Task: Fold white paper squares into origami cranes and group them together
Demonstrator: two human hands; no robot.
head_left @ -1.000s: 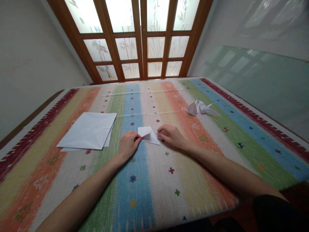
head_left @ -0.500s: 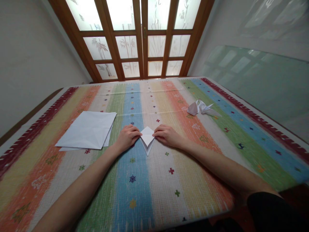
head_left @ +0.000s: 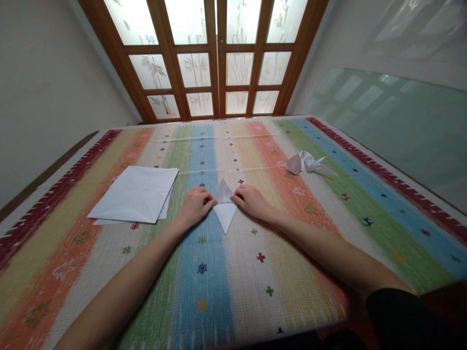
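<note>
Between my two hands is a small folded white paper (head_left: 225, 214), a long diamond with a crease across its middle. Its upper flap stands raised and looks greyer, while the lower point lies toward me on the cloth. My left hand (head_left: 197, 205) pinches its left corner with thumb and forefinger. On the opposite corner, my right hand (head_left: 251, 200) grips the paper in the same way. Fingertips hide both side corners.
A stack of white paper sheets (head_left: 134, 194) lies on the left of the striped tablecloth (head_left: 204, 301). Folded paper cranes (head_left: 310, 163) sit at the right. Beyond the table's far edge stand wooden doors (head_left: 219, 87) with frosted panes.
The paper's top flap, folded down toward me before, is now lifted up and away, so the shape has become a longer diamond. Both hands stay at its side corners.
</note>
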